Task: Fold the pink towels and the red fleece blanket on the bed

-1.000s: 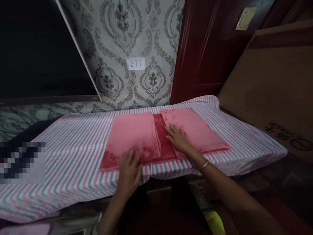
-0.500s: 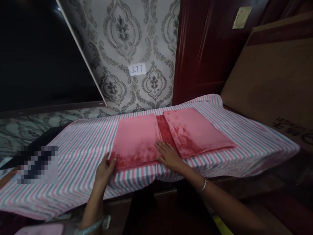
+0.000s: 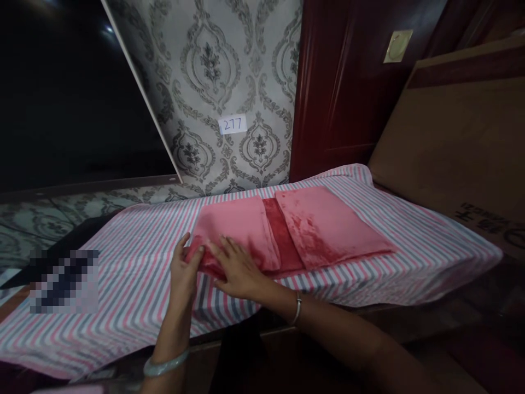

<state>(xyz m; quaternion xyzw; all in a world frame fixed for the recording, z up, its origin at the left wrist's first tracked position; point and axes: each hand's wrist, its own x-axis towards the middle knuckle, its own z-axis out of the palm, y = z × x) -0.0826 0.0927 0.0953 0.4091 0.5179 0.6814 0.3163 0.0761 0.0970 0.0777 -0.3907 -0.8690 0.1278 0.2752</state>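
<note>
A folded cloth, pink on one face and red and velvety on the other, lies on the striped cover. Its left panel [image 3: 233, 213] and right panel [image 3: 332, 219] are folded inward, with a red strip [image 3: 281, 232] between them. My right hand [image 3: 241, 271] rests flat on the front of the left panel, fingers spread. Beside the panel's front left corner, my left hand [image 3: 184, 271] has its thumb at the cloth and its index finger apart, around the edge. Its other fingers are partly hidden.
A pink, grey and white striped cover [image 3: 135, 262] drapes the low surface. A dark screen [image 3: 77, 98] stands at the left, a cardboard box [image 3: 463, 137] at the right. Behind are patterned wallpaper and a dark red door [image 3: 340, 93]. A paper label [image 3: 232, 124] reads 277.
My right hand has slid left from the middle gap onto the left panel, nearer my left hand. My left hand stays at the corner. The view has tilted slightly.
</note>
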